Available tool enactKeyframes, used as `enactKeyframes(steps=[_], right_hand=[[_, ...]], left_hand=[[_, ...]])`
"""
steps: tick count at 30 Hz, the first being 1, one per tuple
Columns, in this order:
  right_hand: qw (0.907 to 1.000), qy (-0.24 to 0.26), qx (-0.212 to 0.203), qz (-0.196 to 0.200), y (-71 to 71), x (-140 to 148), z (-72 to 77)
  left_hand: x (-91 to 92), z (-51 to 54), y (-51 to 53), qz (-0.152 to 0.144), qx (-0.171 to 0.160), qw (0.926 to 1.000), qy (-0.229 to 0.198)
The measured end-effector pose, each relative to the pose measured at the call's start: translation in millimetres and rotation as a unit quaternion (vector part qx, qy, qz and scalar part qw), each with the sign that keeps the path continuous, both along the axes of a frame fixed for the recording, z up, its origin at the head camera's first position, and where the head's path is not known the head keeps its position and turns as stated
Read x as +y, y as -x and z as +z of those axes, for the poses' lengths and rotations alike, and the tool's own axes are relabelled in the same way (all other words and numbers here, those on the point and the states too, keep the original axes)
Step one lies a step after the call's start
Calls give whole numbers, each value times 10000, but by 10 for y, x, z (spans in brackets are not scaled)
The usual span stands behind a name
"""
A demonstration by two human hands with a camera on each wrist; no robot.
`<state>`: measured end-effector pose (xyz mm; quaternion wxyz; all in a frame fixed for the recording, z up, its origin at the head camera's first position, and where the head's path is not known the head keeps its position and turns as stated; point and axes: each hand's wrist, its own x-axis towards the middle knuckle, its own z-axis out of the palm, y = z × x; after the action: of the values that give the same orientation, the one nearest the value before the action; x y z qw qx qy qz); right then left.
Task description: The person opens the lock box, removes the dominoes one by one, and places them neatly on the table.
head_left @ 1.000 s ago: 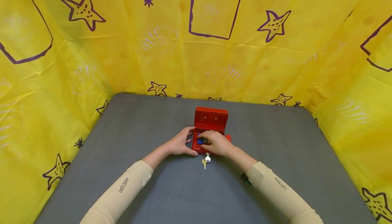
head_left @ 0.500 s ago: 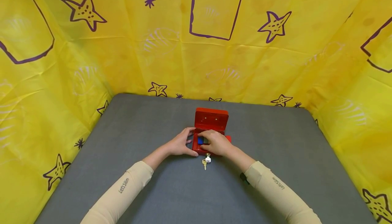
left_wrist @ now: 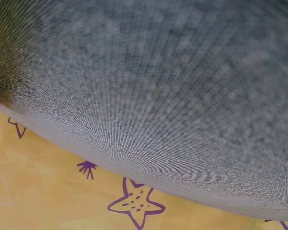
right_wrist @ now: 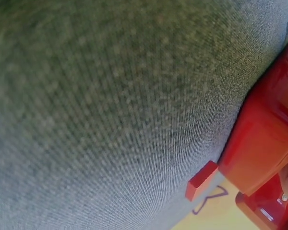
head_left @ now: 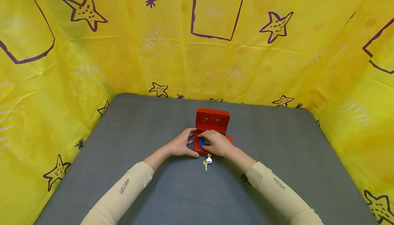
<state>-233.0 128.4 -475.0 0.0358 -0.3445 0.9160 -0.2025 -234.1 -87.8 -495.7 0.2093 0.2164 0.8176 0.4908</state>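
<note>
Two "Let's Slim" sleeves point(head_left: 121, 194): left grip point(head_left: 181, 144) holds red box point(right_wrist: 259, 139), right grip point(head_left: 218, 143) unclear.

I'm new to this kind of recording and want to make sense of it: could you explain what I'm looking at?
There is no machine here: a person works with two bare hands. The wide view comes from a camera worn on the head, the two closer ones from cameras worn on the wrists. The left wrist's picture shows mostly grey table; the right wrist's also shows a red cash box and a small red block.

The box stands with its lid open and two keys at its front. The left hand spans the box's left side. The right hand reaches inside, fingers by a blue piece; whether it grips that is hard to tell.
</note>
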Motion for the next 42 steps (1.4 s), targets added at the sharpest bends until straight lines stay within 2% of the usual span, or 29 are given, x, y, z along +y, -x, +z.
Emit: enactKeyframes(steps=[7,36,42], right_hand=[[9999,-124,-15,-39,-7,8,3],[9999,101,-3,-50,-10,43,-34],[9997,213,-27,-99,-6,66,-24]], left_hand=[[3,-7,0,22,-8,10000,2],[10,1,-6,6,-50,10000,27],[4,0,-6,-3,-28,10000,-80]])
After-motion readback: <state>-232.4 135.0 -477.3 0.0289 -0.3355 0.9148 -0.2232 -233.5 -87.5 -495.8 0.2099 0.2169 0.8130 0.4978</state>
